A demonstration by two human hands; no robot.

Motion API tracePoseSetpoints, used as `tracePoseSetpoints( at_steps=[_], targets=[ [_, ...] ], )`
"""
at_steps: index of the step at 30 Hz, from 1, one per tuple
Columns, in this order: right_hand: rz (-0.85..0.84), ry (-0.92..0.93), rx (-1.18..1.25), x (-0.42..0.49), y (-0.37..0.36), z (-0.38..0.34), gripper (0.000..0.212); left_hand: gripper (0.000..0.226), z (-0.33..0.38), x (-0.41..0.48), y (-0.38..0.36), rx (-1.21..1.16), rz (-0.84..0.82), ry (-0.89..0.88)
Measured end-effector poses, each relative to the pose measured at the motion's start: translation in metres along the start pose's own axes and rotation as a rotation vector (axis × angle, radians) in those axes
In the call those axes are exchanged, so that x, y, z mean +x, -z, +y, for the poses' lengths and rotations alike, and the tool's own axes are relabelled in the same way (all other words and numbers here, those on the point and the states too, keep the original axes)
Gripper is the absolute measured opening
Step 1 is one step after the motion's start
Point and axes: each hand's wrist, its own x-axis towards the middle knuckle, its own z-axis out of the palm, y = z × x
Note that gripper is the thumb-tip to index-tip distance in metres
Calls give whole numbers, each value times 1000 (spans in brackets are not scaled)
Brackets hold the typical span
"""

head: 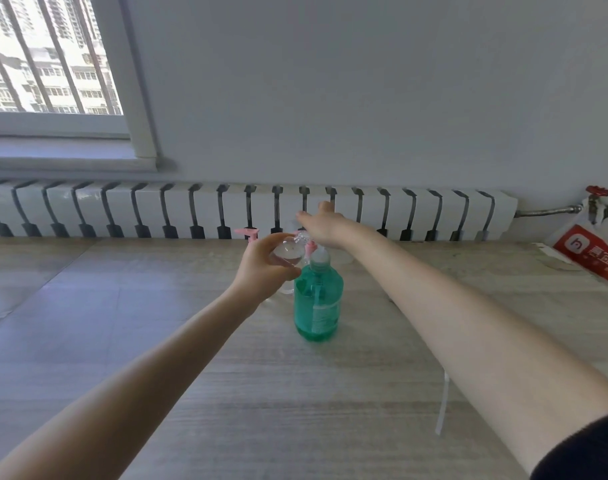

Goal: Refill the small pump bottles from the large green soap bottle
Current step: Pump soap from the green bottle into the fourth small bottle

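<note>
The large green soap bottle (317,300) stands upright on the wooden table (226,375), its cap on. My left hand (266,268) grips a small clear pump bottle (288,253), held tilted just left of the green bottle's neck. My right hand (321,223) reaches beyond the green bottle with fingers extended, above a pink pump part (308,244). A pink pump head (247,233) shows behind my left hand. Another small clear bottle (288,287) stands partly hidden between my left hand and the green bottle.
A white radiator (191,213) runs along the wall behind the table. A red and white bag (590,252) hangs from a red-handled valve (597,197) at the far right. A window (46,57) is at upper left. A white strip (442,407) lies on the table.
</note>
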Motion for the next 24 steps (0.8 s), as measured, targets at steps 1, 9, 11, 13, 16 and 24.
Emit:
tracePoseSetpoints(
  at_steps=[1, 9, 11, 13, 16, 24],
  targets=[
    [-6, -8, 2, 2, -1, 0, 69, 62, 0, 0, 0, 16, 1, -8],
    [-27, 17, 48, 10, -18, 6, 71, 65, -10, 1, -2, 32, -9, -17],
    [-23, 11, 41, 8, -17, 5, 72, 64, -12, 1, -2, 35, -3, -27],
    [-11, -2, 19, 6, -16, 4, 73, 64, -12, 1, -1, 39, 5, -26],
    [-10, -15, -5, 3, -14, 4, 73, 64, -11, 0, -1, 42, -5, -16],
    [-21, 19, 60, 0, -11, 1, 91, 65, -10, -1, -1, 8, -9, 19]
  ],
)
